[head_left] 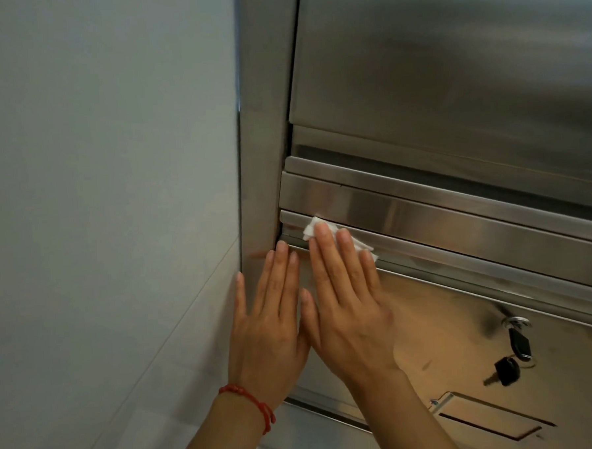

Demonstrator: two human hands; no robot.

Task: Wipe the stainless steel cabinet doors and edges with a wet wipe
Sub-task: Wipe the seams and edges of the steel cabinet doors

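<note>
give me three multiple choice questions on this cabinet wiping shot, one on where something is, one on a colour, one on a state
1. Where is the white wet wipe?
A. under the right hand's fingers on a horizontal steel ledge
B. draped over the keys
C. on the grey wall

2. What colour is the braided bracelet on the left wrist?
A. blue
B. red
C. green

3. How is the left hand posed?
A. clenched in a fist
B. pinching the wipe
C. flat, fingers straight against the steel cabinet

Answers:
1. A, the right hand presses the wipe onto the ledge with straight fingers.
2. B, the cord around the wrist is plainly red.
3. C, its fingers lie extended near the vertical frame edge and hold nothing.
</note>
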